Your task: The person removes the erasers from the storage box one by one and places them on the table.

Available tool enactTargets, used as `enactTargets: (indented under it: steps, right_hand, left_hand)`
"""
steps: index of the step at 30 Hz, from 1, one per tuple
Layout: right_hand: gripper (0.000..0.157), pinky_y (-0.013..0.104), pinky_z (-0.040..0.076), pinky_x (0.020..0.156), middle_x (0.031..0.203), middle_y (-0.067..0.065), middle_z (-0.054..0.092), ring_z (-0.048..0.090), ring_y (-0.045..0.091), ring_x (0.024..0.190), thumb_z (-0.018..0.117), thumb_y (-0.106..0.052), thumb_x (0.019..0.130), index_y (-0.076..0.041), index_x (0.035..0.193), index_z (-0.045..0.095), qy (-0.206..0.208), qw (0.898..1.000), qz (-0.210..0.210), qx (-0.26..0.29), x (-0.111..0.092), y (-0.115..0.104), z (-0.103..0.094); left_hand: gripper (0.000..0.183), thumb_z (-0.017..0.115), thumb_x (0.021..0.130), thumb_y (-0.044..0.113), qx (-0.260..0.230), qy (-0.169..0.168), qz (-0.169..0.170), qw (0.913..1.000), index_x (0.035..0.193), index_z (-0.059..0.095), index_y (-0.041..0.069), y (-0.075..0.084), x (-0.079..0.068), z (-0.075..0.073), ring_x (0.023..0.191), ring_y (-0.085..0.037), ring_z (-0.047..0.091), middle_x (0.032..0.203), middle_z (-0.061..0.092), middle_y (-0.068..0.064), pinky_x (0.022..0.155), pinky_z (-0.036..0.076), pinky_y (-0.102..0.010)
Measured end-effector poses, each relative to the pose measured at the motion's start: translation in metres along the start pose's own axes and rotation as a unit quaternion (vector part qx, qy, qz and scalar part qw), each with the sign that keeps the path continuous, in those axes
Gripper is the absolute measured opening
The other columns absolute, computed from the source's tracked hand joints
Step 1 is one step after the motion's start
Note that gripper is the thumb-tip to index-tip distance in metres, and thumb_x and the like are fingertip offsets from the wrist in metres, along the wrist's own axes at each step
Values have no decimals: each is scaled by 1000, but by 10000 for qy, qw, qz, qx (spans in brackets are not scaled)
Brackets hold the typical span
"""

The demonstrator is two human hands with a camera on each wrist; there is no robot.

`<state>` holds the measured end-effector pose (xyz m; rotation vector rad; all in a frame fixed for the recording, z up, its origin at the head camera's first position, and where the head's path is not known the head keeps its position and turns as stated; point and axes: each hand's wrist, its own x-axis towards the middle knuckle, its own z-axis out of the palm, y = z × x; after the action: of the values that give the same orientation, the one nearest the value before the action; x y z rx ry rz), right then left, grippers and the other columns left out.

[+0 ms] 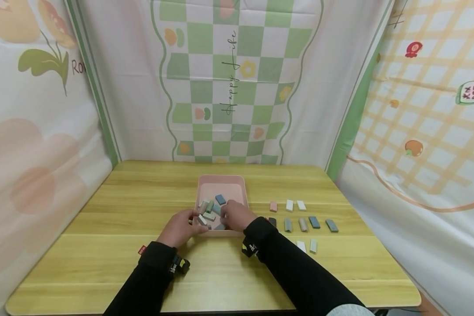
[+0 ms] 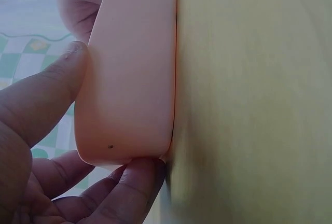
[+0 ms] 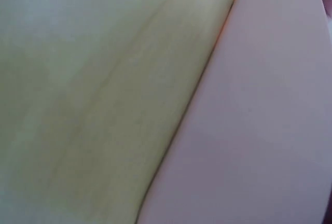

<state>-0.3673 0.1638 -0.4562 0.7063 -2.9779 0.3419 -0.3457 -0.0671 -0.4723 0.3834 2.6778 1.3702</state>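
Pink tray (image 1: 222,186) below black "Happy Life" lettering (image 1: 231,79)

Tray (image 2: 129,68) smooth, plastic-looking; blocks (image 1: 220,199) matt; tabletop (image 1: 83,250) wood-grained, faint sheen; hangings (image 1: 142,109) creased cloth; sleeves (image 1: 300,267) matt cloth.

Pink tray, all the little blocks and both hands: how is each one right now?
Pink tray: flat on the table
Tray blocks: jumbled, pointing different ways
Table blocks: spread in loose rows, right of the tray
Left hand: gripping the tray's near left corner
Right hand: fingers in the tray; can't tell if holding a block
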Motion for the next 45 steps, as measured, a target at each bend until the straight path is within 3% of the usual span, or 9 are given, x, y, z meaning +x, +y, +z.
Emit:
enactTargets:
  steps: [7,15,18,21,25,34,37,40,45]
  right_hand:
    - [8,34,49,74,92,13,64,51,22,80,68,-8,98,-2,103,70,406,9942,482,-868,-3,7,8]
    - [42,30,27,61,62,-1,32,27,16,60,65,0,92,-13,63,37,259,9974,281,-613,-3,10,2]
    - [32,27,41,61,64,-1,49,45,15,61,71,0,89,-8,63,55,691,9974,-90,-176,-7,22,-6]
    - [2,37,59,78,88,10,73,70,26,84,79,1,88,-1,88,78,1389,9900,-245,80,-15,45,-27]
    - [11,49,59,89,105,18,74,71,36,99,80,1,90,1,102,80,1910,9810,321,-61,-33,96,-61]
    - [24,61,55,98,120,34,72,66,53,113,60,10,97,12,116,75,968,9665,2325,-493,-104,202,-83]
    - [23,48,54,80,81,28,65,60,40,74,55,9,97,11,79,69,760,9636,2524,-453,-114,217,-82]
    - [36,43,35,71,64,12,53,35,23,64,56,6,96,-2,61,57,569,9639,2583,-316,-119,228,-79]
    - [20,47,50,80,101,29,74,61,37,80,58,5,98,11,96,77,165,9667,2546,-177,-123,231,-78]
  left_hand:
    - [48,87,90,34,27,3,-52,10000,130,72,12,0,-2,1,103,-25,65,125,72,-11,85,53,-40]
    - [50,87,90,34,-17,24,-24,10000,132,71,12,0,-1,1,104,-24,65,125,72,-10,84,53,-39]
    - [50,87,90,34,-9,28,-34,10000,132,71,13,0,0,2,105,-24,65,126,72,-9,85,53,-40]
    - [49,87,90,35,-33,33,40,10000,131,72,13,0,1,2,107,-25,65,126,72,-9,86,53,-40]
    - [46,87,90,34,-98,58,114,9999,128,72,14,-2,3,4,105,-24,65,122,73,-8,82,53,-38]
    - [45,87,89,37,-26,49,92,9999,126,72,15,-5,2,5,106,-23,66,121,73,-7,81,53,-37]
    - [48,87,90,36,-71,71,103,9999,129,71,14,-5,2,4,108,-25,67,122,73,-8,83,54,-39]
    - [46,87,90,36,-97,82,112,9999,128,72,15,-5,2,3,108,-24,67,123,73,-7,83,54,-39]
    - [44,88,89,37,-80,77,112,9999,124,73,16,-6,3,4,106,-24,66,120,73,-7,81,53,-37]
